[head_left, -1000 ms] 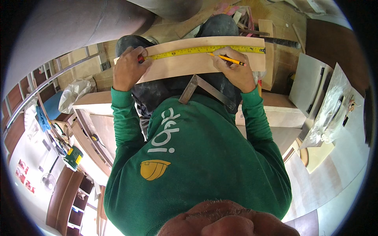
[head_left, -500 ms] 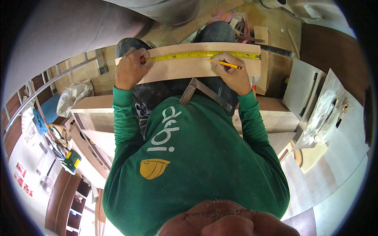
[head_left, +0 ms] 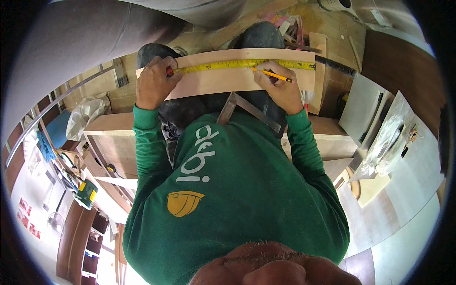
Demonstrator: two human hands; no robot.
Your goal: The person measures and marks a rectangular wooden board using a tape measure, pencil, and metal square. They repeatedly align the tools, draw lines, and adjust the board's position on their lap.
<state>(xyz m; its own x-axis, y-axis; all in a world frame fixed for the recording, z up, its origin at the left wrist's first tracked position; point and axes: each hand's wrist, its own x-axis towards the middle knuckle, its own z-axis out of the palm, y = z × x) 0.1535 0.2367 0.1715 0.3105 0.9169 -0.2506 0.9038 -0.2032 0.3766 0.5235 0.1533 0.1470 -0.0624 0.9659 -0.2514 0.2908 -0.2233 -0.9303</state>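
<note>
A pale wooden board [head_left: 213,85] lies crosswise over my knees. Along its upper part runs the yellow blade of a tape measure [head_left: 223,65], stretched out to the board's right end. My left hand [head_left: 158,81] is closed round the tape measure's case at the board's left end; only a bit of red shows by the fingers. In my right hand [head_left: 279,85] a yellow pencil [head_left: 275,75] is pinched, its tip at the lower edge of the blade. That hand rests on the board. Against my lap leans an L-shaped metal square [head_left: 232,107], untouched by either hand.
A wooden bench [head_left: 111,124] runs behind my legs. Wood offcuts [head_left: 318,66] and a black ridged rod [head_left: 337,65] lie beyond the board's right end. To the right are a grey box-like panel [head_left: 362,109] and a clear plastic bag [head_left: 387,142]. A whitish bag [head_left: 89,116] sits at left.
The pencil tip has shifted very slightly left and up along the blade. My left hand and the board's left end sit a touch further left; both grips are the same.
</note>
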